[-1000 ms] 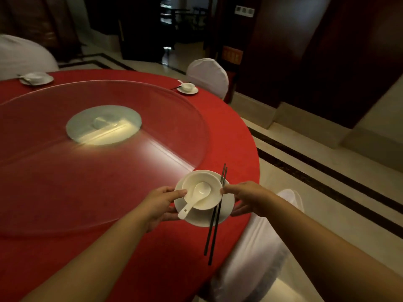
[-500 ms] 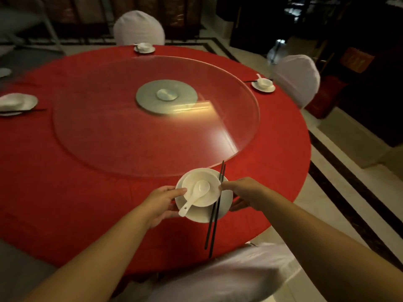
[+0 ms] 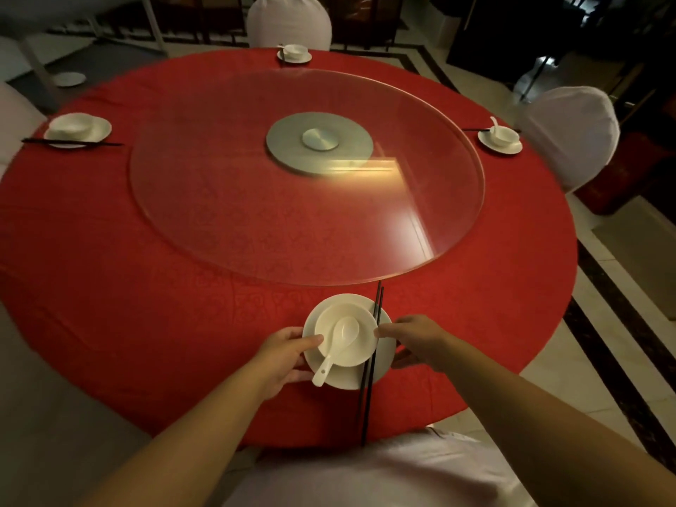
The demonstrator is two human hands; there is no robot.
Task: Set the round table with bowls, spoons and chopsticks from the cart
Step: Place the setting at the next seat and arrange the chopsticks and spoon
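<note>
Two hands frame a single place setting at the table's 6 o'clock edge. The plate (image 3: 385, 354) sits on the red tablecloth (image 3: 146, 305), just short of the glass turntable (image 3: 256, 214), and carries a white bowl (image 3: 360, 345) with a white spoon (image 3: 338, 342) lying in it, its handle running out over the rim toward 7 o'clock. A pair of black chopsticks (image 3: 369, 389) lies across the plate's 3 o'clock side, pointing from 12 to 6 o'clock, the near ends reaching past the table edge.

The left hand (image 3: 283, 354) grips the plate at 9 o'clock, thumb on the bowl's rim and fingers curled under the plate's edge. The right hand (image 3: 417, 340) holds the 3 o'clock side, fingertips touching the bowl's rim just beside the chopsticks, thumb at the plate's edge below.

Three other settings stand on the cloth: one at 12 o'clock (image 3: 294, 53), one at 9 o'clock (image 3: 78, 129) and one at 3 o'clock (image 3: 500, 137). White-covered chairs stand at 12 o'clock (image 3: 289, 16) and 3 o'clock (image 3: 570, 135).
</note>
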